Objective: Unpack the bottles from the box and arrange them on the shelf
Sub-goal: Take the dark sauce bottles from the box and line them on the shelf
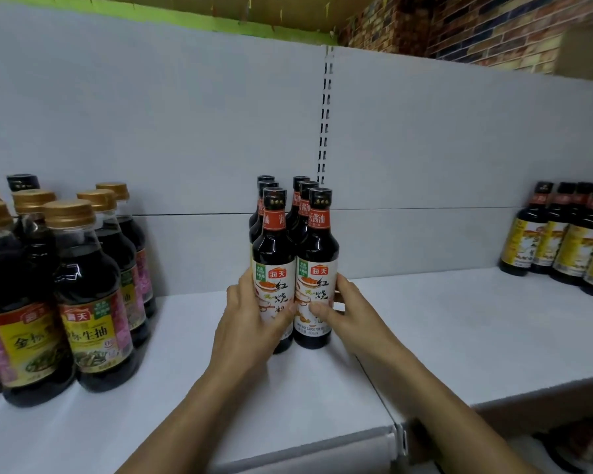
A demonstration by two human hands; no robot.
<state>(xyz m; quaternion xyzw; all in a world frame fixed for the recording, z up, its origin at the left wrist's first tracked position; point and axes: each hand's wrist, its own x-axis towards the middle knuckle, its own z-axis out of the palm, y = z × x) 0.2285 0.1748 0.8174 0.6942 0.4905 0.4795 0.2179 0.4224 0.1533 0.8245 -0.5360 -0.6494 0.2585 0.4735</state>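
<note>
The left hand (250, 313) and right hand (344, 311) each grasp one of the front two dark white-labelled soy-sauce bottles (317, 258), standing at twelve o'clock on the white shelf (442, 323), where an uneven push could likely tip the tall rows behind.

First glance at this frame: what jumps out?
Centre of the white metal shelf: a tight block of dark black-capped sauce bottles with white labels, two columns. The left hand and right hand grip the front pair. Bigger gold-capped bottles crowd the left; yellow-labelled dark bottles stand far right.
</note>
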